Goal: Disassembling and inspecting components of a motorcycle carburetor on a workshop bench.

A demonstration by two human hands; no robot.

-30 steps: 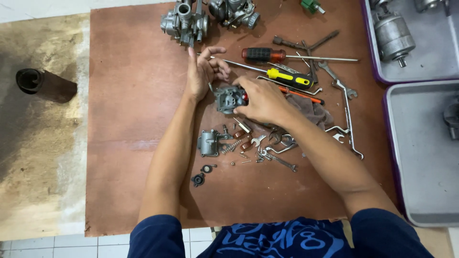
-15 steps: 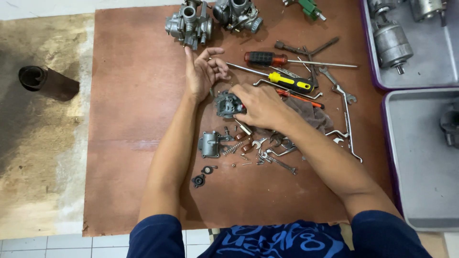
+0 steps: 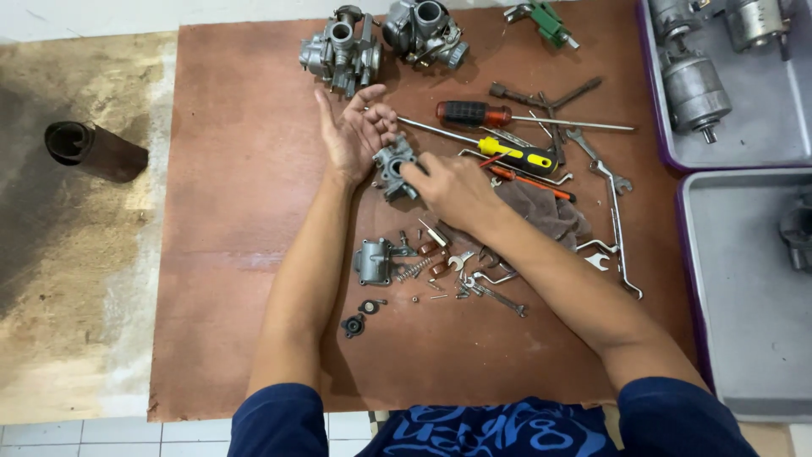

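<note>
Right grip (image 3: 448, 188): my fingers closed on the small metal carburetor body (image 3: 394, 166).
Left grip (image 3: 355, 135): palm open, fingertips touching it.

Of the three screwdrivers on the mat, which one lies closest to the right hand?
The orange-handled screwdriver, the slimmest one, beside the right hand. The yellow-and-black one lies just beyond it, the red-and-black one farther up.

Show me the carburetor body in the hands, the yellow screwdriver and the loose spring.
carburetor body (image 3: 394, 166), head view, on its grey casting left of the right hand.
yellow screwdriver (image 3: 507, 151), head view, on its yellow handle.
spring (image 3: 412, 268), head view, on its coils.
</note>
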